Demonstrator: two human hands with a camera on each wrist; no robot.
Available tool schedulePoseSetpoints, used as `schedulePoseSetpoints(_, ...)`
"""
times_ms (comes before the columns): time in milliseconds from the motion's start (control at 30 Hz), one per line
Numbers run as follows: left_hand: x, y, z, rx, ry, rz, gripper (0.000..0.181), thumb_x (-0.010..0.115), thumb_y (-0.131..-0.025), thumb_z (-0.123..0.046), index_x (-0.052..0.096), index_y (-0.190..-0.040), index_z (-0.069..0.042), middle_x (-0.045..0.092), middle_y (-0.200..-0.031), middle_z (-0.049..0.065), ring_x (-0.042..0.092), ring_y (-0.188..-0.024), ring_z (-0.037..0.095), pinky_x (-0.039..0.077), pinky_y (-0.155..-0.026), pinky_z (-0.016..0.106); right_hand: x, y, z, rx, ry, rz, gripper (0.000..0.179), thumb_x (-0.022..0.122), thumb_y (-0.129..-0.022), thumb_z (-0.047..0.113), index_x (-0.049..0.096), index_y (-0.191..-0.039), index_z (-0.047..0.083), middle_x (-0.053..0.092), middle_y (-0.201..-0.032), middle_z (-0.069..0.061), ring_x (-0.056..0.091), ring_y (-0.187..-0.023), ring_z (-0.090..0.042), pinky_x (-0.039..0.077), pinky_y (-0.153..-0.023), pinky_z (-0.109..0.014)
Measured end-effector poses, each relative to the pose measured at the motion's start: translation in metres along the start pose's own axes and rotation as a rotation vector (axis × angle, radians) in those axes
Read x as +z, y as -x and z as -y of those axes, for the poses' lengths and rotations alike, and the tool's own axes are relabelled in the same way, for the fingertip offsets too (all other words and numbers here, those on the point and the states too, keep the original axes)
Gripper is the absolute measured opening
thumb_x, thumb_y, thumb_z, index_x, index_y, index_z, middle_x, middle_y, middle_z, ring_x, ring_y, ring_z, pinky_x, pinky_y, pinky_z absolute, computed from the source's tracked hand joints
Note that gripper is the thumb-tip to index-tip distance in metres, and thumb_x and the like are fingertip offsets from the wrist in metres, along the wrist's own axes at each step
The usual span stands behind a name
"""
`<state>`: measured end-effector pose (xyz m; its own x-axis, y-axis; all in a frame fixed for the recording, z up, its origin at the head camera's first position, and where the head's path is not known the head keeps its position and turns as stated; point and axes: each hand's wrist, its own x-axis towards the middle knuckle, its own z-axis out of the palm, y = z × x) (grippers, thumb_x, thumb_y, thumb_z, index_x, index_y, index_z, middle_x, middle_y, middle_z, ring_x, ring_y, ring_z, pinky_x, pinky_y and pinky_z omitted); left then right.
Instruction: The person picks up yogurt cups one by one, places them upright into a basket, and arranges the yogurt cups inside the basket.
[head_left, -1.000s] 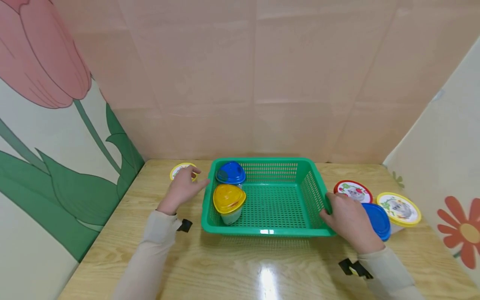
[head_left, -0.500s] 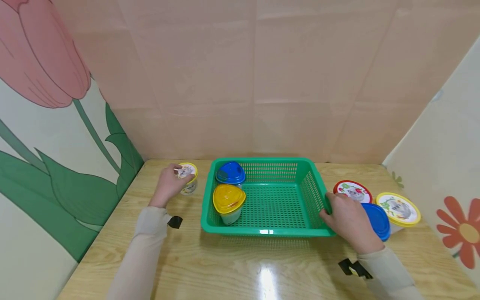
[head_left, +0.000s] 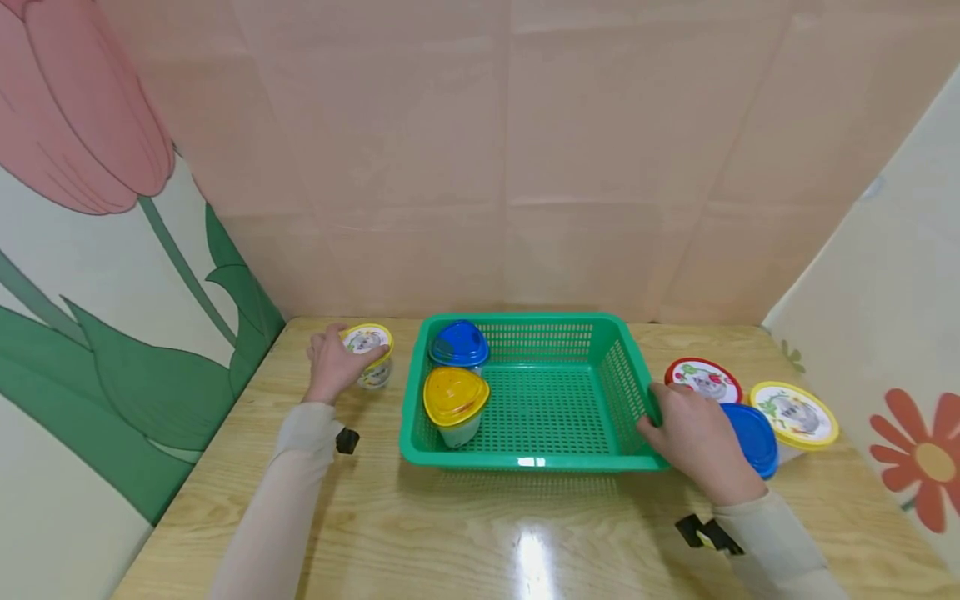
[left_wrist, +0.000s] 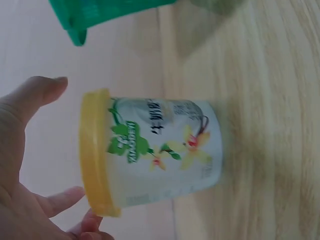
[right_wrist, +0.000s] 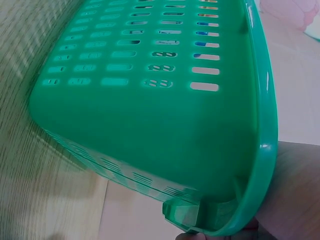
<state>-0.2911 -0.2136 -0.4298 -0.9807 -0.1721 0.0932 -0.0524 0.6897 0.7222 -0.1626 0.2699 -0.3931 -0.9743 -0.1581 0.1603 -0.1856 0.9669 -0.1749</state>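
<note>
A white paper tub with a yellow lid [head_left: 367, 350] stands upright on the table, left of the green plastic basket [head_left: 547, 462]. My left hand [head_left: 333, 367] is spread about its lid, thumb on the near right side and fingers behind at the left. In the left wrist view, the thumb [left_wrist: 47, 91] stands off the tub's yellow lid [left_wrist: 95, 150], while the fingertips are close to the lid's edge. My right hand [head_left: 693, 437] grips the basket's right rim, its thumb inside. Part of its fingers shows beneath the rim [right_wrist: 267, 125] in the right wrist view.
Inside the basket's left end sit a tub with a blue lid [head_left: 460, 343] and one with a yellow lid [head_left: 454, 395]. Right of the basket are tubs with a red-rimmed lid [head_left: 703, 381], a blue lid [head_left: 753, 442] and a yellow-rimmed lid [head_left: 795, 414]. Walls enclose the table.
My left hand has moved left from beside the basket to the yellow-lidded tub, its fingers now around the lid. The right hand has stayed on the basket rim.
</note>
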Motion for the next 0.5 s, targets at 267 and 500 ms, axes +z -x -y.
schedulePoseSetpoints(267,0.007,-0.005,0.010,-0.012,-0.073,-0.003,0.107,0.080,-0.076,-0.057,0.032,-0.150,0.004,0.034,-0.137,0.033,0.027,-0.123,0.044,0.034,-0.099,0.057,-0.001,0.000,0.001,-0.006,0.001,-0.005,0.052,0.075,-0.084,0.021,0.061,-0.119,-0.015,0.067,-0.097,-0.028,0.058,-0.072,-0.026,0.053,-0.064,-0.048)
schedulePoseSetpoints(500,0.010,-0.007,0.015,-0.026,-0.066,0.007,0.110,0.080,-0.075,-0.059,0.031,-0.150,0.004,0.035,-0.137,0.031,0.029,-0.123,0.044,0.035,-0.101,0.058,-0.001,0.001,0.001,-0.007,0.005,-0.006,0.052,0.074,-0.084,0.021,0.061,-0.119,-0.015,0.067,-0.099,-0.029,0.061,-0.074,-0.028,0.054,-0.067,-0.051)
